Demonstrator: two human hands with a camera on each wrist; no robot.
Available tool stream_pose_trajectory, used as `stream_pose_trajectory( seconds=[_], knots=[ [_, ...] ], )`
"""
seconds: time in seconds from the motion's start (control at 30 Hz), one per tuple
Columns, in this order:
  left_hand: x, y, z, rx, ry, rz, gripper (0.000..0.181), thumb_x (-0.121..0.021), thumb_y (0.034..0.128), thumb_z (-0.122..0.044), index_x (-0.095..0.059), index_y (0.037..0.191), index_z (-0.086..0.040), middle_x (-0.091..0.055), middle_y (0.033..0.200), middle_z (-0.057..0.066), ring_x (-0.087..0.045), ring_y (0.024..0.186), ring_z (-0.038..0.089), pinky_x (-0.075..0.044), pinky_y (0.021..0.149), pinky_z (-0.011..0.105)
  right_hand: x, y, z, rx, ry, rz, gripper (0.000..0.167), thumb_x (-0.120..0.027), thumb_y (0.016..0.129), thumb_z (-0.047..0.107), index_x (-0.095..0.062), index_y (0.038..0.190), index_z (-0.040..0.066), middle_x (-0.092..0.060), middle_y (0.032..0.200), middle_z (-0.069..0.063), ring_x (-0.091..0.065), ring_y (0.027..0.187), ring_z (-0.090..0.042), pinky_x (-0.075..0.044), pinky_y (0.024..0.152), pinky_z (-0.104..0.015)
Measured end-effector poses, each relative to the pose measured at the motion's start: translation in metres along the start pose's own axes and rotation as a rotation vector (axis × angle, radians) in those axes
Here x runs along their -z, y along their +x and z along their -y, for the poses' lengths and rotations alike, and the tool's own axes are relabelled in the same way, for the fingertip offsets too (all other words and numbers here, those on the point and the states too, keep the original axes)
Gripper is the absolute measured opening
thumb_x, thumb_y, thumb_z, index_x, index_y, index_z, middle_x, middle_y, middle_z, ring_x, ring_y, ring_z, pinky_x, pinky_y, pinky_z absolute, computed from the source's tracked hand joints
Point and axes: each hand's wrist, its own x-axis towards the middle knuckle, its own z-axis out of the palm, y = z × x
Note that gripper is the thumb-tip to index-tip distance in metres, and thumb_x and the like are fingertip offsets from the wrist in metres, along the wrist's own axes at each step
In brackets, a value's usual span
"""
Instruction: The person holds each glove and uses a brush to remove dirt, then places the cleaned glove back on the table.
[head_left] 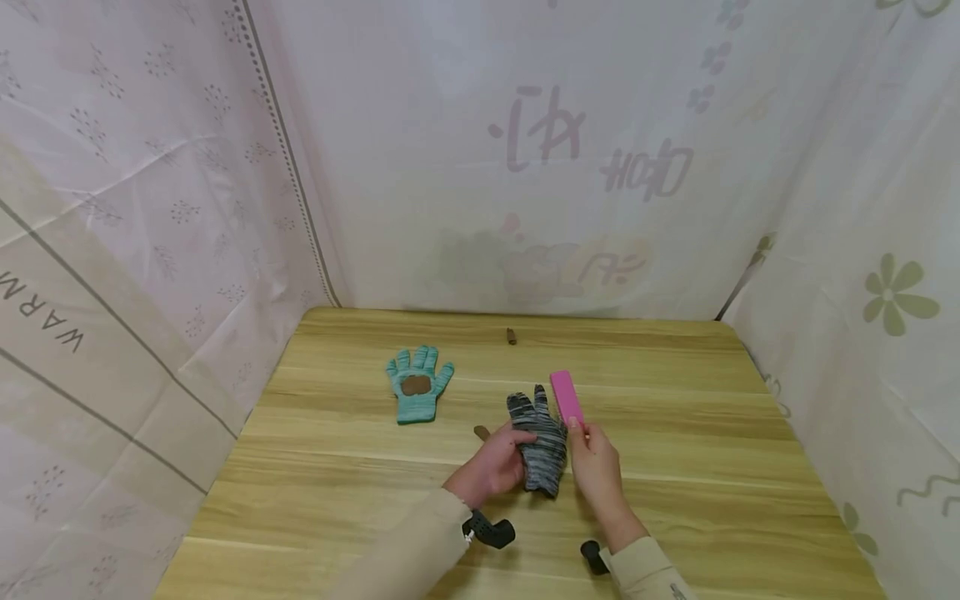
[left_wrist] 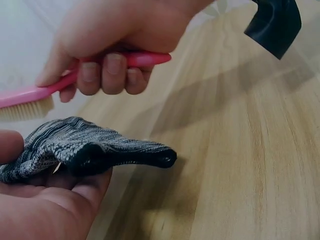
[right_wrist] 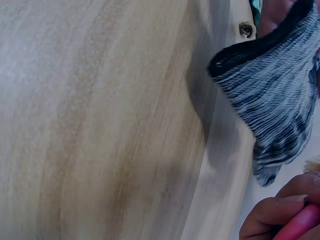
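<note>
One grey-striped glove (head_left: pixel 543 450), inside mostly hidden, above the tabletop (head_left: pixel 300 500), pinched between left hand (head_left: pixel 497 468) thumb and fingers; right hand (head_left: pixel 598 473) curled round a pink brush (head_left: pixel 567 397), bristles near it.

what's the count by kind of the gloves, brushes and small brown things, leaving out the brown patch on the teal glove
Gloves: 2, a teal glove and a striped glove
Brushes: 1, a pink brush
Small brown things: 2, a far brown piece and a near brown piece by the left hand
Total: 5
</note>
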Motion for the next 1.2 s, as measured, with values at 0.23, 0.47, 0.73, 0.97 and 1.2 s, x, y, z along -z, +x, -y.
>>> stream_pose_trajectory(
  seconds=[0.23,0.47,0.73,0.97,1.2],
  knots=[
    [0.0,0.01,0.005,0.015,0.039,-0.038,0.05,-0.042,0.1016,-0.003,-0.035,0.149,-0.017,-0.059,0.123,0.008,-0.06,0.107,0.021,-0.053,0.085,0.036,0.0,0.001,0.0,-0.007,0.014,0.017,0.053,-0.042,0.107,0.049,-0.061,0.116,0.0,-0.048,0.071,-0.003,-0.043,0.06,-0.016,-0.035,0.051,-0.027],
    [0.0,0.025,0.006,0.017,0.048,-0.111,0.052,-0.043,0.0997,-0.002,-0.033,0.149,-0.013,-0.058,0.125,0.01,-0.059,0.108,0.022,-0.053,0.086,0.035,-0.002,0.001,-0.003,-0.025,0.022,0.035,0.052,-0.043,0.107,0.05,-0.061,0.116,0.002,-0.048,0.071,-0.002,-0.043,0.061,-0.015,-0.036,0.052,-0.028],
    [0.003,0.035,0.006,-0.019,0.109,-0.186,0.056,-0.047,0.097,0.003,-0.033,0.15,-0.011,-0.057,0.128,0.013,-0.06,0.105,0.024,-0.054,0.081,0.034,-0.001,0.002,-0.006,-0.02,0.012,0.04,0.051,-0.043,0.107,0.049,-0.061,0.115,0.002,-0.048,0.072,-0.003,-0.043,0.061,-0.016,-0.035,0.052,-0.028],
    [-0.002,0.039,0.003,-0.033,0.181,-0.174,0.054,-0.049,0.0922,0.006,-0.039,0.143,-0.007,-0.06,0.115,0.011,-0.06,0.094,0.022,-0.054,0.074,0.033,-0.002,0.002,-0.008,-0.022,-0.005,0.031,0.047,-0.044,0.108,0.044,-0.061,0.116,0.002,-0.05,0.075,-0.005,-0.045,0.065,-0.017,-0.037,0.056,-0.029],
    [-0.012,0.033,-0.003,-0.062,0.518,-0.245,0.063,-0.059,0.0921,-0.005,-0.038,0.152,-0.002,-0.059,0.135,0.019,-0.06,0.11,0.025,-0.052,0.092,0.037,-0.002,0.0,-0.011,-0.044,-0.018,0.056,0.043,-0.044,0.108,0.041,-0.061,0.113,0.002,-0.048,0.074,-0.004,-0.043,0.063,-0.017,-0.036,0.055,-0.028]
  ],
)
